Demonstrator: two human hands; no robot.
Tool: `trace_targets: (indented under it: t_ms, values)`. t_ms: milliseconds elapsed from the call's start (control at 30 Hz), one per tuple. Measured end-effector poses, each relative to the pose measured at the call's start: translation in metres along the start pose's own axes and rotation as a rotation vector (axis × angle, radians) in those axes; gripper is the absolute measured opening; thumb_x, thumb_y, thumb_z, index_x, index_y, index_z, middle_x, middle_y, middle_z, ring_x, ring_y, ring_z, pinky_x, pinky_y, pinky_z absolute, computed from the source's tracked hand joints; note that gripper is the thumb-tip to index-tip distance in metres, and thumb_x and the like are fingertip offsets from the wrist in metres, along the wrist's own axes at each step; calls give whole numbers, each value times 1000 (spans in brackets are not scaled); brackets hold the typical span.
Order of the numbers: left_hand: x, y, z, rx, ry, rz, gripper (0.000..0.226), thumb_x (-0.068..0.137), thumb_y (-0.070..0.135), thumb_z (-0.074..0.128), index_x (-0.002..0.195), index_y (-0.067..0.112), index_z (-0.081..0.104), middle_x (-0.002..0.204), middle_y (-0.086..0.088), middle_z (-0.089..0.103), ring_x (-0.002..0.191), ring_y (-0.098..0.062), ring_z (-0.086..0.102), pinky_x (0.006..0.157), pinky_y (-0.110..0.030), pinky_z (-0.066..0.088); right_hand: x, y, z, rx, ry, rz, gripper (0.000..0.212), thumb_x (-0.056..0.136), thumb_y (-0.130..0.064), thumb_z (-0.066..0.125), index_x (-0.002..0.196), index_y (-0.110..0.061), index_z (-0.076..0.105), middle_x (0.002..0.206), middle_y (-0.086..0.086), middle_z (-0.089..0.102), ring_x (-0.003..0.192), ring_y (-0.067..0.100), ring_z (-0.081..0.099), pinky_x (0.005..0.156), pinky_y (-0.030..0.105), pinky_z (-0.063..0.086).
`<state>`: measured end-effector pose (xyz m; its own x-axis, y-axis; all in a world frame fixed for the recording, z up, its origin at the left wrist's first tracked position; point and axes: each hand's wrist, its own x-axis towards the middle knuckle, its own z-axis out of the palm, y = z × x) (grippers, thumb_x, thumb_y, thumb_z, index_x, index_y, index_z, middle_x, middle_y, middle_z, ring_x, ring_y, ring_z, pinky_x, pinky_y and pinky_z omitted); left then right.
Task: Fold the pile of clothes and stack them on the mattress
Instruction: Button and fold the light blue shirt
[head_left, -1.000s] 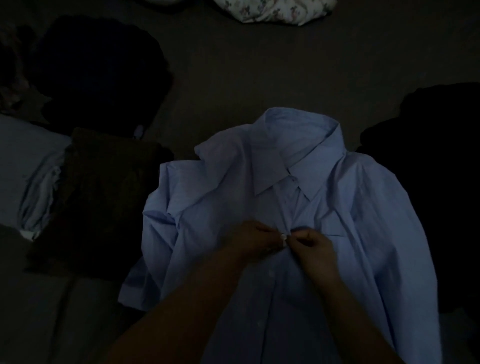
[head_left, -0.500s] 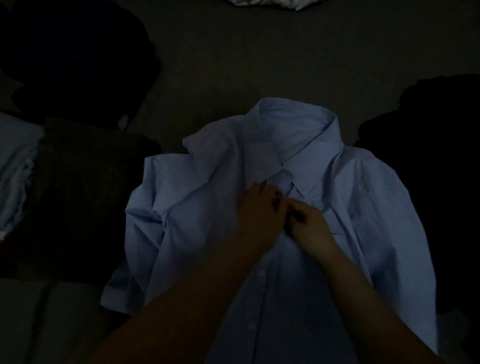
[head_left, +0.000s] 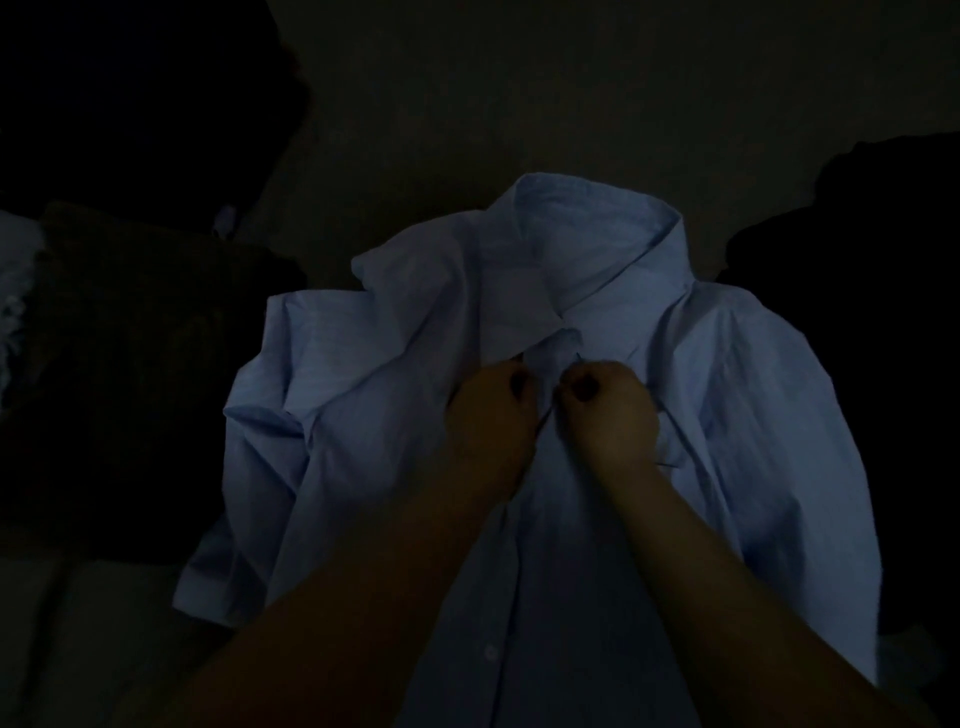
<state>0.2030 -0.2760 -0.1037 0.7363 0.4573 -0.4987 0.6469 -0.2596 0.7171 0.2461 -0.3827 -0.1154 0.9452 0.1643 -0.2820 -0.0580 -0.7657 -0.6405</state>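
Dim room, dark mattress surface (head_left: 597, 104) stretching away under everything, colours hard to read.

Left hand (head_left: 491, 426) and right hand (head_left: 608, 415) side by side at the middle of the view, both with fingers curled in, each pinching the front edge of a light blue button-up shirt (head_left: 753, 415) just below the collar. Dark-painted nails visible on both. Fingertips nearly touching across the placket; whether a button sits between them cannot be told in this light. Bare forearms reaching in from the bottom edge, covering part of the lower shirt front.

Shirt spread face up on the mattress, collar (head_left: 587, 244) pointing away, standing up and folded over. Placket running down the middle, one small pale button (head_left: 491, 652) showing low on it. Fabric rumpled at the left shoulder, bunched into ridges; left sleeve (head_left: 244, 519) doubled under, its cuff end lying near the lower left. Right sleeve lying smoother along the body.

Just beside the shirt on the left, a dark brownish garment (head_left: 130, 374), with a sliver of pale blue cloth (head_left: 15, 291) at the far left edge. Above those, a black heap (head_left: 130, 88). On the right, touching the shirt's sleeve edge, another black garment (head_left: 883, 312), shapeless in the gloom.
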Motion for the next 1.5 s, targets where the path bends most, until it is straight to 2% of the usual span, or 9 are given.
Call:
trace_targets:
  t_ms: [133,233,300,567,800,967,1167,1367,1500]
  values:
    - [10,6,4,-178,93,-40,29,91,18,56,63,8,59,78,-16,65,71,-14,52,66,-29,43,3,-1,0,57,-36,8,27,85,-21,49,59,-18,49,78,14,60,70,22,54,60,25,37]
    - [8,14,5,-213,53,18,25,88,21,63,65,14,63,69,-1,62,63,-6,52,59,-13,41,5,-7,-7,232,-89,32,27,90,-8,52,66,-1,60,68,10,61,62,11,52,54,9,37]
    - [7,17,6,-175,74,70,17,88,22,64,87,7,72,83,0,67,74,-7,59,62,-5,39,6,-10,-12,296,-124,101,29,92,-8,53,64,-11,60,63,-3,57,54,-1,48,52,7,36]
    - [9,16,7,-172,49,132,13,88,20,63,91,9,70,92,-7,71,85,-20,66,83,-35,53,8,-16,-19,441,-90,274,28,93,-15,53,68,-15,65,58,-5,57,50,2,48,50,17,39]
    - [7,18,6,-366,-72,5,14,89,12,61,84,5,71,79,-11,69,73,-18,64,72,-35,54,3,-22,-28,613,-111,386,19,92,-15,58,78,-15,71,71,-5,66,65,6,60,58,11,51]
    - [6,22,0,-563,-213,-96,12,86,2,62,77,8,67,69,-2,67,60,-6,65,64,-20,54,1,-24,-27,719,-105,426,19,91,-15,61,75,-14,71,79,5,70,76,18,66,75,26,56]
    - [10,22,2,-497,-186,-91,17,85,-1,63,73,11,65,59,8,66,58,-5,64,63,-22,57,-1,-21,-28,904,-147,472,21,91,-14,61,74,-10,73,80,8,73,80,20,68,74,28,56]
    - [3,20,10,-297,-113,10,18,86,18,66,80,2,70,78,-14,70,73,-23,67,73,-38,56,1,-13,-23,942,-150,501,22,92,-13,59,76,-12,74,86,9,74,91,26,68,82,34,54]
    - [-5,23,16,-239,4,41,15,85,17,65,81,3,67,79,-8,68,72,-15,61,72,-29,50,2,-13,-26,814,-112,459,13,90,-11,60,84,-13,72,85,3,71,87,18,66,80,23,54]
